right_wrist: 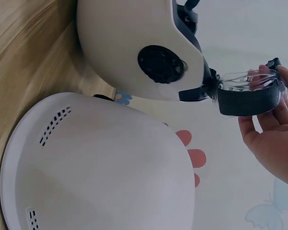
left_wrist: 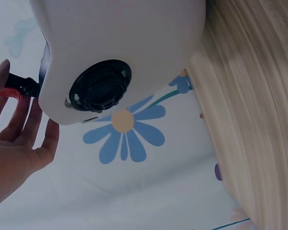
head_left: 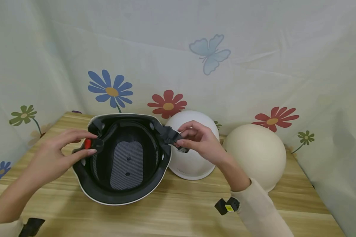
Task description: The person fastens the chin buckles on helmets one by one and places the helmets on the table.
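Note:
An upturned helmet with a black padded inside and a pale shell lies on the wooden table. My left hand pinches a black strap buckle with a red part between thumb and fingers at the helmet's left rim. On the other side, my right hand holds the free end of the black chin strap, drawn out over the right rim. Clear plastic and a dark woven pad show on that strap in the right wrist view. The two strap ends are apart.
A white helmet stands dome up just right of the upturned one, under my right hand. Farther right is a cream helmet, also dome up. Behind the wooden table hangs a pale curtain with flowers and a butterfly.

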`<control>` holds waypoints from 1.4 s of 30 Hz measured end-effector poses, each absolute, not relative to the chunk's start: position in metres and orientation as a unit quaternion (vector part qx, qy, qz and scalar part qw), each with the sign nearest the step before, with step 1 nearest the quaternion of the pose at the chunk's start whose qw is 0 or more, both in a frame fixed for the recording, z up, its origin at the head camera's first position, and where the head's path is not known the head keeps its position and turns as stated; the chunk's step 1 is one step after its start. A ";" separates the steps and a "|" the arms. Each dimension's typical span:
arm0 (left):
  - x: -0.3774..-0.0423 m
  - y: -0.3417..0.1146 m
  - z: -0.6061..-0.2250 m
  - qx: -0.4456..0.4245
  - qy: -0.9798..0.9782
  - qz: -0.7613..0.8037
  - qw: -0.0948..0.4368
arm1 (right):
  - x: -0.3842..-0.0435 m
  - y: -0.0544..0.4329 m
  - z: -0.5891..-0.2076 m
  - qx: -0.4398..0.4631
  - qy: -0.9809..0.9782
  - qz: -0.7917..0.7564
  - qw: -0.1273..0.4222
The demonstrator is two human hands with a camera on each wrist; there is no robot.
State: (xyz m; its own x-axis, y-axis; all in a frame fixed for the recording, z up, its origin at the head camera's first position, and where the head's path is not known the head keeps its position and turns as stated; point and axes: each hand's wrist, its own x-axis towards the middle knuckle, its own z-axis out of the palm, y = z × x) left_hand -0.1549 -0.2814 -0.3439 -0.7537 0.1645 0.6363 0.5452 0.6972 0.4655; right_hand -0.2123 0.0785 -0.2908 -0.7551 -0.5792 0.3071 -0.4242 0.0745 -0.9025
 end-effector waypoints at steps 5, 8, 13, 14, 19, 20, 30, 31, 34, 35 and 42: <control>-0.151 -0.271 -0.340 -0.245 -0.859 -0.338 0.295 | -0.213 0.073 -0.299 -0.344 0.768 -0.539 0.043; -0.149 -0.265 -0.339 -0.255 -0.856 -0.340 0.293 | -0.214 0.071 -0.303 -0.346 0.791 -0.504 0.015; -0.146 -0.258 -0.339 -0.264 -0.855 -0.346 0.282 | -0.217 0.071 -0.308 -0.356 0.810 -0.465 -0.021; -0.146 -0.257 -0.339 -0.265 -0.855 -0.348 0.280 | -0.217 0.070 -0.308 -0.360 0.812 -0.458 -0.029; -0.145 -0.253 -0.341 -0.265 -0.854 -0.356 0.270 | -0.218 0.069 -0.309 -0.371 0.817 -0.438 -0.056; -0.145 -0.253 -0.341 -0.264 -0.855 -0.356 0.270 | -0.219 0.069 -0.309 -0.370 0.818 -0.436 -0.059; -0.144 -0.253 -0.343 -0.258 -0.857 -0.352 0.274 | -0.219 0.070 -0.310 -0.349 0.833 -0.426 -0.059; -0.144 -0.254 -0.343 -0.258 -0.857 -0.352 0.275 | -0.218 0.070 -0.310 -0.350 0.834 -0.423 -0.060; -0.144 -0.254 -0.344 -0.258 -0.856 -0.350 0.278 | -0.219 0.069 -0.311 -0.354 0.834 -0.419 -0.062; -0.144 -0.254 -0.344 -0.258 -0.856 -0.350 0.279 | -0.219 0.069 -0.311 -0.357 0.833 -0.419 -0.064; -0.144 -0.255 -0.344 -0.256 -0.859 -0.344 0.279 | -0.220 0.070 -0.309 -0.369 0.831 -0.407 -0.087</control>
State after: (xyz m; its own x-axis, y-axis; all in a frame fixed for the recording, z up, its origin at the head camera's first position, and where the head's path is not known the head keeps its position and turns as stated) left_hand -0.1442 -0.2548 -0.3445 -0.7129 0.2486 0.6557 0.6325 0.6316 0.4483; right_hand -0.2197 0.0701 -0.3092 -0.7130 -0.5425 0.4442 -0.6835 0.3966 -0.6128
